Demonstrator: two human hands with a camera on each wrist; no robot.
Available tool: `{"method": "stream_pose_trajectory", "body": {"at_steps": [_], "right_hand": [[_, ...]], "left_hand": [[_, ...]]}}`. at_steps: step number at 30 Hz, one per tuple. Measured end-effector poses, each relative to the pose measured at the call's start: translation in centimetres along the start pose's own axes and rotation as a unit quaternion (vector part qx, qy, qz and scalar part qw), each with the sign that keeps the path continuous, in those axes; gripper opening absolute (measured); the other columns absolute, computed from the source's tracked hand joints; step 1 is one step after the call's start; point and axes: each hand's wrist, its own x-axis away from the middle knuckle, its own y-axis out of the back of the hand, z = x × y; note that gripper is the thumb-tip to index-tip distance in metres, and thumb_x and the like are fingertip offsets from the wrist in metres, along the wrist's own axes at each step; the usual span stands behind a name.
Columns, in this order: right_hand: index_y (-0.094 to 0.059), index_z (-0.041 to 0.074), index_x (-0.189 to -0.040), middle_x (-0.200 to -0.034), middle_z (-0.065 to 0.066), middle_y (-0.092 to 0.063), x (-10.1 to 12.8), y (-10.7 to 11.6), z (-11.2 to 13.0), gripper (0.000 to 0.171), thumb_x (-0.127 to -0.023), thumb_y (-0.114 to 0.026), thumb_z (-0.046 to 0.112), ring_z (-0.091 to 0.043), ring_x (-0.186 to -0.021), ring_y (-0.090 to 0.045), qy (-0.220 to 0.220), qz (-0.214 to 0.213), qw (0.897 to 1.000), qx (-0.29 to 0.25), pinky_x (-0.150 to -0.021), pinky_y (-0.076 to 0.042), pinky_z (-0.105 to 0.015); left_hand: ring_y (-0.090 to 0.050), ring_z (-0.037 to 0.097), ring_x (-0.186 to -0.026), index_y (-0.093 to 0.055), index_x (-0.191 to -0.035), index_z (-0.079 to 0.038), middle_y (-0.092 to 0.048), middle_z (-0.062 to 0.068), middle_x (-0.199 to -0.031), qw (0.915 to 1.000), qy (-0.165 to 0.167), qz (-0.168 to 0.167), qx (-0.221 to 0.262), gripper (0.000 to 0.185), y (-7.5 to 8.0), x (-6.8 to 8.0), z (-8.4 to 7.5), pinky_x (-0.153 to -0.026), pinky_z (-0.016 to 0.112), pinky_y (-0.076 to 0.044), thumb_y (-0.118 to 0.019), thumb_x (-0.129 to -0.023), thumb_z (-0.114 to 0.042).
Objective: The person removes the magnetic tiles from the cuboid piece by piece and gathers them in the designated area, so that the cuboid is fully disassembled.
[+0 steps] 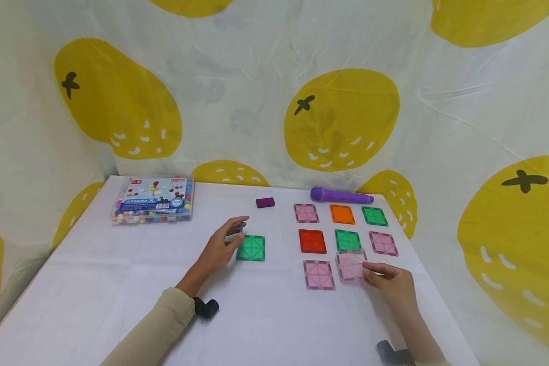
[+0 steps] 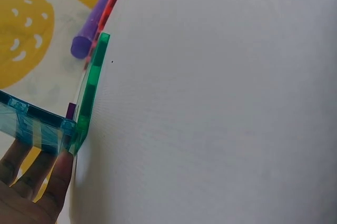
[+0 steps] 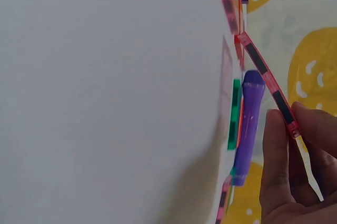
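Observation:
My left hand (image 1: pixel 217 250) holds a translucent blue square magnetic tile (image 2: pixel 37 126) on edge, at the left side of a green magnetic tile (image 1: pixel 251 248) lying on the table. From the head only a thin strip of the blue tile shows. Over on the right, my right hand (image 1: pixel 395 291) pinches a pink magnetic tile (image 1: pixel 349 265) by its edge. This pink tile is tilted, with one edge low and the held edge raised off the table, as the right wrist view shows. It sits just in front of a flat green tile (image 1: pixel 347 240) and beside a flat pink tile (image 1: pixel 318 275).
Behind lie a red tile (image 1: pixel 312 241), an orange tile (image 1: pixel 342 214), another green tile (image 1: pixel 374 216) and more pink tiles (image 1: pixel 306 213). A purple microphone-shaped toy (image 1: pixel 343 195), a dark purple block (image 1: pixel 265 203) and a clear box of beads (image 1: pixel 153 200) stand along the back.

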Motion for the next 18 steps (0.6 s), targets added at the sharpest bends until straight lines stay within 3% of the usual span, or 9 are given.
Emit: {"method": "stream_pose_trajectory", "body": {"at_steps": [4,6,7,9,12,15,18], "right_hand": [[-0.078,0.017,-0.129,-0.138,-0.014,-0.072,0.2,0.7,-0.9,0.041,-0.099,-0.076,0.044,-0.037,-0.141,-0.055,-0.031,0.010,0.999,0.031,-0.115,-0.053,-0.046],[-0.077,0.016,-0.131,-0.140,-0.015,-0.071,0.3,0.8,-1.1,0.044,-0.098,-0.076,0.045,-0.042,-0.146,-0.049,-0.041,0.018,0.999,0.028,-0.120,-0.043,-0.062],[-0.077,0.016,-0.132,-0.140,-0.015,-0.071,0.3,0.8,-1.1,0.044,-0.098,-0.076,0.045,-0.043,-0.147,-0.047,-0.044,0.021,0.998,0.029,-0.121,-0.041,-0.064],[-0.076,0.016,-0.133,-0.139,-0.014,-0.072,0.3,0.9,-1.2,0.046,-0.098,-0.076,0.045,-0.043,-0.144,-0.049,-0.041,0.023,0.998,0.044,-0.118,-0.045,-0.063],[-0.075,0.017,-0.134,-0.135,-0.012,-0.074,0.3,1.1,-1.1,0.047,-0.097,-0.076,0.047,-0.038,-0.130,-0.059,-0.035,0.024,0.996,0.083,-0.099,-0.057,-0.048],[-0.077,0.017,-0.132,-0.132,-0.014,-0.075,0.3,1.4,-0.9,0.046,-0.097,-0.077,0.047,-0.028,-0.108,-0.068,-0.023,0.018,0.991,0.133,-0.079,-0.053,-0.031],[-0.077,0.016,-0.129,-0.132,-0.018,-0.074,0.5,1.4,-0.4,0.042,-0.097,-0.077,0.043,-0.028,-0.098,-0.073,-0.004,0.004,0.986,0.165,-0.073,-0.054,-0.029]], "left_hand": [[-0.047,0.034,-0.152,-0.045,-0.159,-0.032,-0.051,0.014,-0.161,1.0000,0.001,0.002,0.005,0.047,0.0,0.0,-0.1,-0.123,0.064,-0.040,-0.053,-0.113,-0.025],[-0.046,0.035,-0.153,-0.045,-0.159,-0.032,-0.050,0.014,-0.162,1.0000,0.002,0.003,0.005,0.047,0.0,0.1,-0.1,-0.123,0.064,-0.040,-0.053,-0.113,-0.025],[-0.046,0.035,-0.153,-0.045,-0.159,-0.032,-0.050,0.014,-0.162,1.0000,0.003,0.004,0.004,0.047,0.0,0.1,-0.1,-0.123,0.064,-0.040,-0.053,-0.113,-0.025],[-0.046,0.035,-0.153,-0.044,-0.159,-0.033,-0.050,0.012,-0.162,1.0000,0.008,0.005,0.002,0.048,0.1,0.1,-0.2,-0.123,0.063,-0.040,-0.054,-0.113,-0.025],[-0.046,0.034,-0.154,-0.045,-0.159,-0.033,-0.051,0.009,-0.162,0.9998,0.015,0.010,0.003,0.048,0.4,0.2,-0.3,-0.123,0.063,-0.040,-0.054,-0.113,-0.025],[-0.046,0.035,-0.153,-0.045,-0.158,-0.032,-0.051,0.010,-0.162,0.9996,0.021,0.016,0.012,0.047,0.9,0.3,-0.3,-0.122,0.064,-0.041,-0.054,-0.113,-0.024],[-0.046,0.036,-0.153,-0.046,-0.158,-0.035,-0.051,0.009,-0.162,0.9990,0.027,0.028,0.024,0.047,1.7,0.4,-0.2,-0.121,0.064,-0.042,-0.054,-0.113,-0.024]]}}
